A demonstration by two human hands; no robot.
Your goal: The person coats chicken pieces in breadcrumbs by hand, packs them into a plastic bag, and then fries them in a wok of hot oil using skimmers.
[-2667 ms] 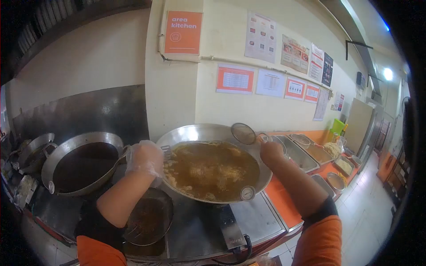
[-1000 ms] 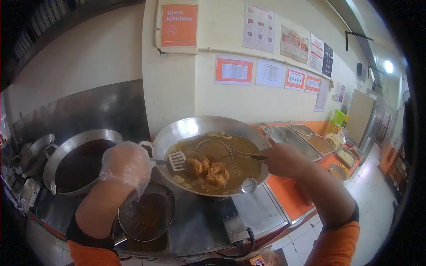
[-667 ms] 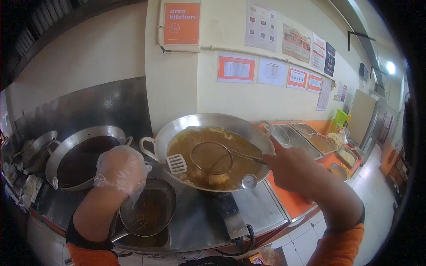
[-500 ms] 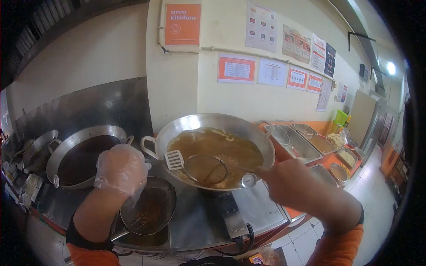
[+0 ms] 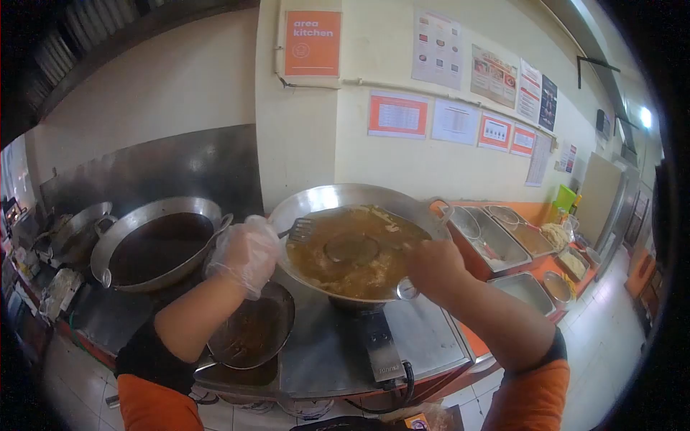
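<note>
Gloved left hand (image 5: 246,253) grips the spatula (image 5: 302,230), its blade just over the near rim of the wok (image 5: 338,197), ready to steady food. Bare right hand (image 5: 431,264) clenches the skimmer (image 5: 351,249), its basket low in the oil for scooping.

Large wok (image 5: 338,205) of hot oil fills the centre; left hand (image 5: 244,251) and right hand (image 5: 431,264) flank its near rim. Strainer pan (image 5: 251,332) blocks the front-left counter. Dark wok (image 5: 154,244) close on the left. Bare steel counter (image 5: 424,337) front-right is open; trays (image 5: 496,248) crowd the right.
</note>
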